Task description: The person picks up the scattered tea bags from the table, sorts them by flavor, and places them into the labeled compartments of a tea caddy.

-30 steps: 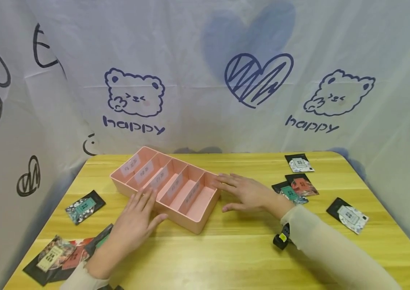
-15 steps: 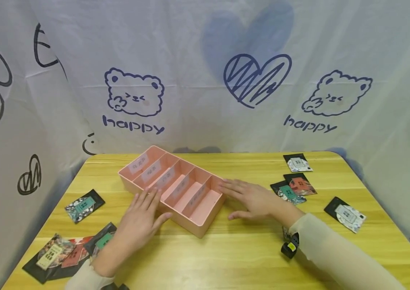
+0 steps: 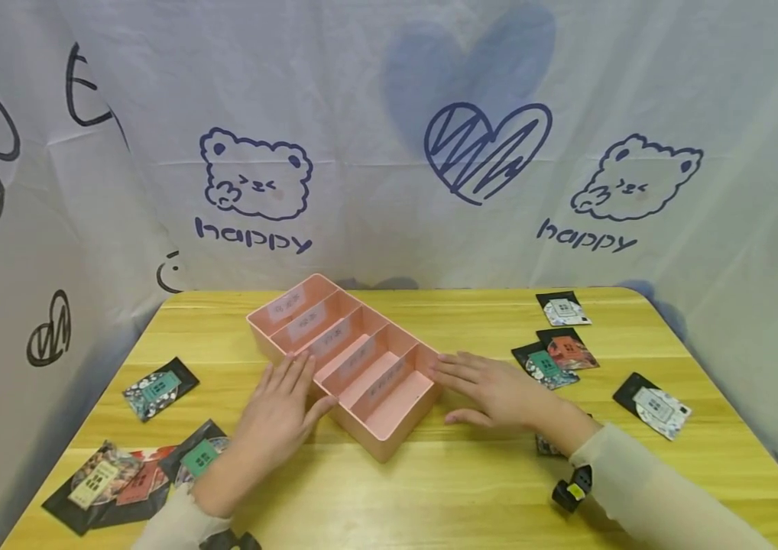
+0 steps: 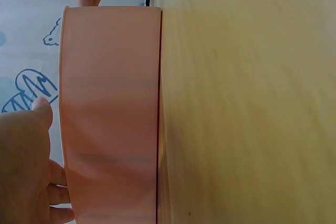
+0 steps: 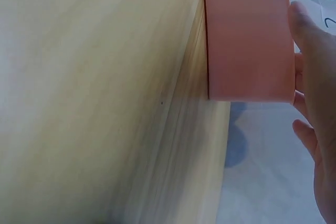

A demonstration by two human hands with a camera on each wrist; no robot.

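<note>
A pink divided box (image 3: 361,435) sits at an angle on the wooden table, its several compartments holding nothing and their walls bearing white labels. Against its near long side lies my left hand (image 3: 272,424), fingers extended at the rim and thumb spread along the wall. My right hand (image 3: 499,389) reaches to the box's right corner, fingertips touching the rim and thumb apart from the wall. The left wrist view shows the box's outer wall (image 4: 110,114) with fingers along its upper edge; in the right wrist view, fingers touch the box's end.
Flat black packets with coloured labels lie around: a green-label packet (image 3: 160,388) at left, a yellow-label packet (image 3: 96,477) overlapping others at lower left. At right are a red-label packet (image 3: 570,349) and several more, one partly under my right forearm. A printed curtain (image 3: 375,214) hangs behind.
The pink box has slid to the right and turned slightly, its near corner coming a little closer. Both hands have moved right with it. The packets lie where they were.
</note>
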